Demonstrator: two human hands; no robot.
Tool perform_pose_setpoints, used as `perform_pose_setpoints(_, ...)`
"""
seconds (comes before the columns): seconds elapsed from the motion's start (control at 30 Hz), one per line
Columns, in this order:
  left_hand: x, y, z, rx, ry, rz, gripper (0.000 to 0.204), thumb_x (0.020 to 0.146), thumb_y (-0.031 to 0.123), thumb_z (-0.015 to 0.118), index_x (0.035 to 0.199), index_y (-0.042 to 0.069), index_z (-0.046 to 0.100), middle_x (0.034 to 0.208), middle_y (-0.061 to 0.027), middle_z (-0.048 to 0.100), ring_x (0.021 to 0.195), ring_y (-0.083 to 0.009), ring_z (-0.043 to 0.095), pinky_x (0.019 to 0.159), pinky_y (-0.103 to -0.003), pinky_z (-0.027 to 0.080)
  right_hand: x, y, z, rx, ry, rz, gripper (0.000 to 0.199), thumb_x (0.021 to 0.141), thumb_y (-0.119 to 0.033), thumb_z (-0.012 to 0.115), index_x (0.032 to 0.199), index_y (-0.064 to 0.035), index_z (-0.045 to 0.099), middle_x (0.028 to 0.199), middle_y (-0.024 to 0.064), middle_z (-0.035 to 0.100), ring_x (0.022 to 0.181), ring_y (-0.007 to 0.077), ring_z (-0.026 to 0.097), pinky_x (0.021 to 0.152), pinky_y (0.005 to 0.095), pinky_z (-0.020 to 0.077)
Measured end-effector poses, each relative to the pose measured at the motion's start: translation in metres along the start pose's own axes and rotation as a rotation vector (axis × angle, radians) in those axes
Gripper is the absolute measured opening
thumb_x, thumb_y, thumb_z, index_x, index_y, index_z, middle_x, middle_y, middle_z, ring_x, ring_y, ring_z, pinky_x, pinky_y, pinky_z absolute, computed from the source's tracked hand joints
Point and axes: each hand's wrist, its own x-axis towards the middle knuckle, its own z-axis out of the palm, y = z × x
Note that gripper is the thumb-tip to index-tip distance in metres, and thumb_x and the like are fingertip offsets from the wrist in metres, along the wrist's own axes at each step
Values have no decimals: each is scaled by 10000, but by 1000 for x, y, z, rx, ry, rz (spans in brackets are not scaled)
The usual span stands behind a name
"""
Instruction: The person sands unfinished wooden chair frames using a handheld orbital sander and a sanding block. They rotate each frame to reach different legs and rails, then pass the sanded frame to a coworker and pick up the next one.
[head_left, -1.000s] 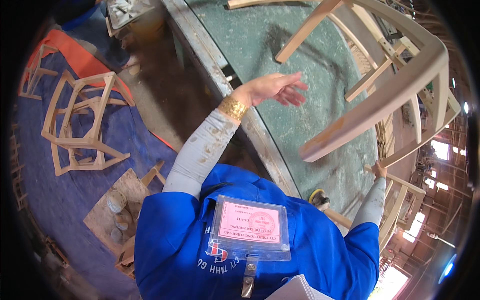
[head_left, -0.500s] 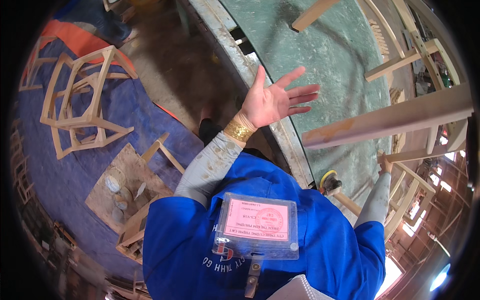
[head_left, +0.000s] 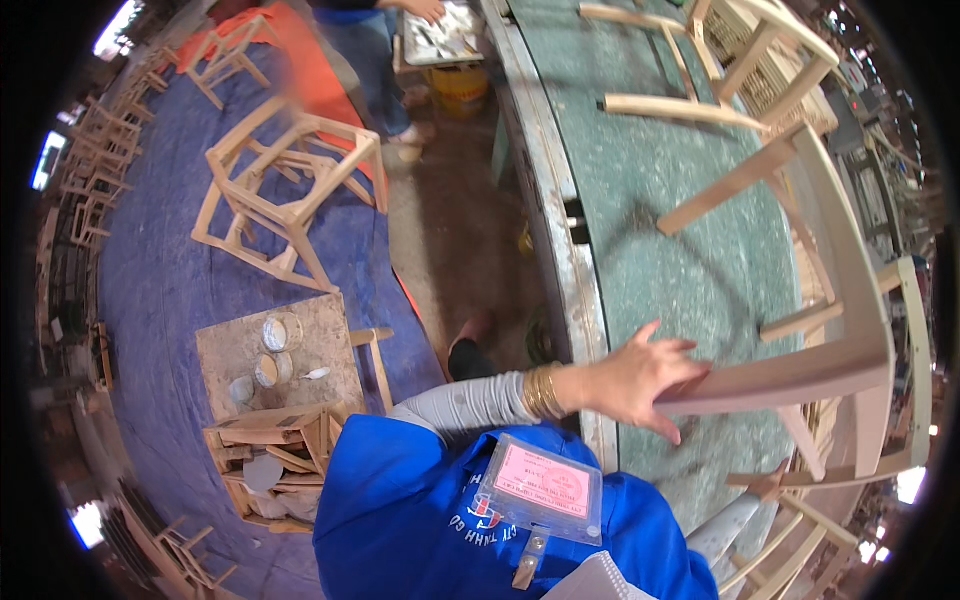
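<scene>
An unfinished wooden chair frame [head_left: 850, 300] lies tipped on the green workbench [head_left: 680, 250] at the right. My left hand [head_left: 640, 380], with gold bangles at the wrist, grips the near end of the frame's thick rail, thumb raised and fingers wrapped over the wood. My right hand [head_left: 768, 487] is mostly hidden low at the right. Only a small part shows, closed against a thin lower rail of the same frame. My blue jacket with a pink badge fills the bottom of the view.
A second bare chair frame [head_left: 740, 60] rests at the bench's far end. On the blue tarp stand more chair frames [head_left: 290, 190] and a small wooden table with tins [head_left: 270, 350]. Another person [head_left: 370, 40] stands by a yellow bucket [head_left: 460, 90].
My left hand was open in the air over the bench; it has come down and closed on the end of the chair rail. The view has swung toward the floor.
</scene>
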Motion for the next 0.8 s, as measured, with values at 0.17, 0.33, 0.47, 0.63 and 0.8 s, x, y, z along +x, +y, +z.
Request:
perform_pose_setpoints(0.17,3,12,49,229,93,45,570,644,371,755,1061,21,587,987,-100,637,1184,-250,489,1020,-665,138,-42,-3,16,337,168,352,399,809,-242,604,1162,-57,593,1002,157,630,904,342,590,827,419,449)
perform_pose_setpoints(0.33,10,-20,56,326,214,-27,470,639,315,759,988,33,621,906,-76,649,1170,-226,504,1025,-680,109,-28,7,44,306,77,360,370,810,-239,607,1131,-53,599,946,129,635,859,306,599,780,399,461)
perform_pose_setpoints(0.47,52,-79,48,464,55,-158,455,677,346,740,1032,85,630,988,-72,647,1199,-263,479,1028,-691,83,-31,22,58,239,15,368,349,812,-236,609,1107,-50,605,900,107,638,822,278,607,743,382,471)
perform_pose_setpoints(0.63,91,-95,8,511,-127,-154,753,718,429,704,1351,136,420,1428,-119,348,1344,-337,266,1069,-634,74,-40,10,63,-100,-191,275,322,813,-232,612,1076,-47,611,844,80,642,776,243,616,696,362,483)
perform_pose_setpoints(0.8,49,-141,-131,-197,177,-224,681,873,355,594,1411,65,292,1420,-137,369,1314,-266,341,1096,-435,208,-137,-77,93,180,-1198,483,296,815,-229,614,1045,-43,618,787,52,647,730,207,626,649,342,496)
